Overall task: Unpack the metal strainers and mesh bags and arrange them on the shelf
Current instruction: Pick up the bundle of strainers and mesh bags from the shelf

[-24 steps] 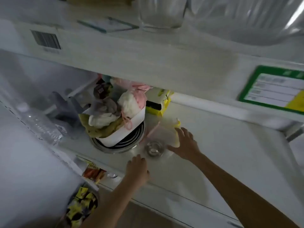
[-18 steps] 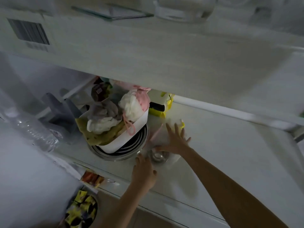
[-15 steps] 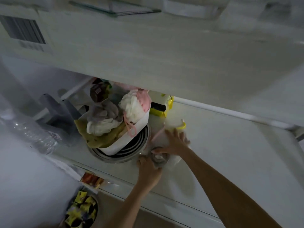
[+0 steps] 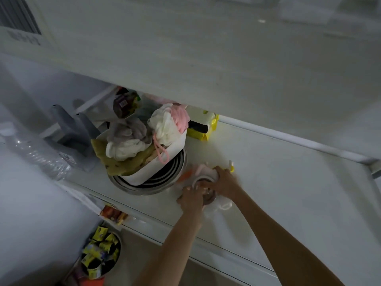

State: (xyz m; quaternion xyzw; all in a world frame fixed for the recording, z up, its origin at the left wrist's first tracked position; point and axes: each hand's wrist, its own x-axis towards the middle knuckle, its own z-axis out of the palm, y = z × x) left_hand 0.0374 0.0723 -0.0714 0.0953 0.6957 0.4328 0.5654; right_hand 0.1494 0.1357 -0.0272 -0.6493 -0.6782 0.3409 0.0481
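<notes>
A small round metal strainer (image 4: 209, 198) lies on the white shelf (image 4: 278, 182), on a pale mesh bag (image 4: 223, 205) with a looped cord. My left hand (image 4: 190, 200) grips the strainer's left rim. From the right, my right hand (image 4: 223, 182) reaches over it with fingers curled on the strainer and the bag; its exact hold is blurred. To the left, a stack of larger metal strainers (image 4: 152, 182) carries a white tub (image 4: 165, 155) heaped with white, pink, grey and olive mesh bags.
The shelf above (image 4: 206, 58) overhangs closely. A yellow packet (image 4: 203, 129) lies behind the tub. Grey plastic pieces (image 4: 72, 131) and clear bottles (image 4: 37, 157) stand at left. Below the shelf edge, a bowl of yellow sachets (image 4: 101, 252) sits on the floor.
Both hands have closed in on the small strainer: the left moved up and right onto its rim, the right drew back from the mesh bag onto it. The camera tilted down.
</notes>
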